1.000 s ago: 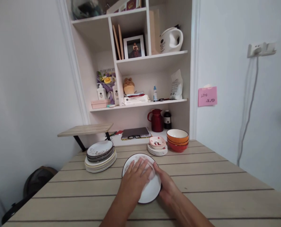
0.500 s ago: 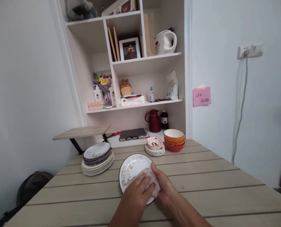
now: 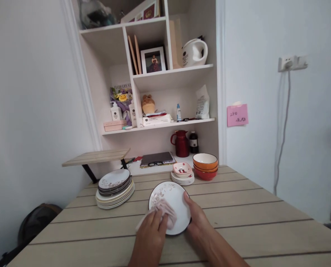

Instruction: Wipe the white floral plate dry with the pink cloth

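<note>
hands: two, both mine, both low in frame
left hand [image 3: 150, 233]: fingers curled down on a pinkish cloth [image 3: 167, 216], pressing it flat to the plate's near-left part
right hand [image 3: 198, 222]: clamped on the plate's right rim, thumb on top of the edge; rest of the fingers hidden, can't tell how they sit
plate [image 3: 174, 195]: one, white, dark rim, floral print on its left side; lies flat on the slatted table [image 3: 251, 218], near the middle, right in front of me
cloth: one, bunched, partly on the plate, one corner hanging off the left rim onto the table
plate stack [image 3: 114, 186]: one pile, left of my plate, apart from it; dark-rimmed plates on top, cream ones below; exact count unreadable
small plate stack [image 3: 182, 179]: one low pile behind my plate, with one pink dish [image 3: 182, 169] on top
bowls [image 3: 205, 166]: three nested, two orange over one red, just right of the small pile
back ledge: one red jug [image 3: 181, 143], one dark bottle [image 3: 193, 141], one dark tablet [image 3: 157, 157] with one pair of glasses [image 3: 155, 163] on it
riser [image 3: 97, 156]: one wooden, behind the big pile
shelves: one white kettle [image 3: 193, 52], one framed photo [image 3: 153, 60], one plush toy [image 3: 148, 104]
wall: one pink note [image 3: 237, 115], one socket [image 3: 290, 63] with cable
obstruction: my left hand and the cloth cover the plate's near-left part
</note>
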